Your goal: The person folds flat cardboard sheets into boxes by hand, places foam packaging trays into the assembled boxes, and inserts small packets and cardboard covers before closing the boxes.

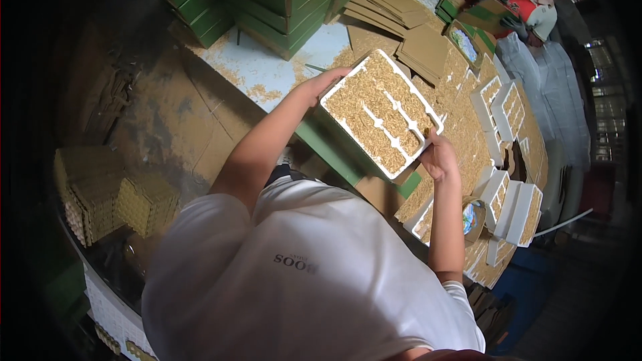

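Both hands hold a white foam tray [377, 123] with divided compartments, filled with golden husks or shavings. My left hand [326, 82] grips its far-left side, the fingers partly hidden behind it. On the opposite side, my right hand [439, 158] has its thumb at the rim near the corner. A dark green side shows beneath the near rim; I cannot tell whether it is a carton around the tray. The tray is tilted slightly and held over the husk-strewn table [263, 67].
Green cartons [281, 5] are stacked high at the far left. Flat cardboard sheets [424, 52] lie behind the tray. More foam trays [509, 110] stand at right. Across the table, a person [521, 0] in gloves handles a carton. Egg trays [148, 203] are stacked at lower left.
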The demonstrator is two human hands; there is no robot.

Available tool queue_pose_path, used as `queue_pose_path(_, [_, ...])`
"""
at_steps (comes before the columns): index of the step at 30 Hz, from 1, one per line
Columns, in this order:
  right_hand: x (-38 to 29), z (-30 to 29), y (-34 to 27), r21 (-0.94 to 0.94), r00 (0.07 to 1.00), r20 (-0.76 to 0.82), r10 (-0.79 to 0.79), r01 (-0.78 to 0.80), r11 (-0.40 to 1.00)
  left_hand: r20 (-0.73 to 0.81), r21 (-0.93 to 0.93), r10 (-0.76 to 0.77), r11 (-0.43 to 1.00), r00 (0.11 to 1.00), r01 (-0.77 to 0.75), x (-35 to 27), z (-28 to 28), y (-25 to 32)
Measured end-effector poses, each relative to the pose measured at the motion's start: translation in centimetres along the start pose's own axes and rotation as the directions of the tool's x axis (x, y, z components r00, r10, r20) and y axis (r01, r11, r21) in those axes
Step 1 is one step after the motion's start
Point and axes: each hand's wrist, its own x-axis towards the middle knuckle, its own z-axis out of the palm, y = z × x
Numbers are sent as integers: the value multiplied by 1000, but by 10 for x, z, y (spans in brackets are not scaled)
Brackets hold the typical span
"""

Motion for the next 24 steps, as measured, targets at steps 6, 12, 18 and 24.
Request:
queue_pose_path(6, [-7,6,-13,49,987,4,159,-159,986,27,52,49,997,998,-51,2,-5,-5])
queue_pose_path(12, [-10,-29,7,236,978,209,-7,-44,971,-113,109,-24,993,993,36,-5,5,3])
queue_pose_path(18, [-81,-23,6,368,988,96,-124,80,926,-124,394,162,914,979,-101,-14,8,18])
queue_pose_path(24, [-118,-79,52,317,947,-192,-256,306,898,339,925,677,-366,654,-101,-33,88,21])
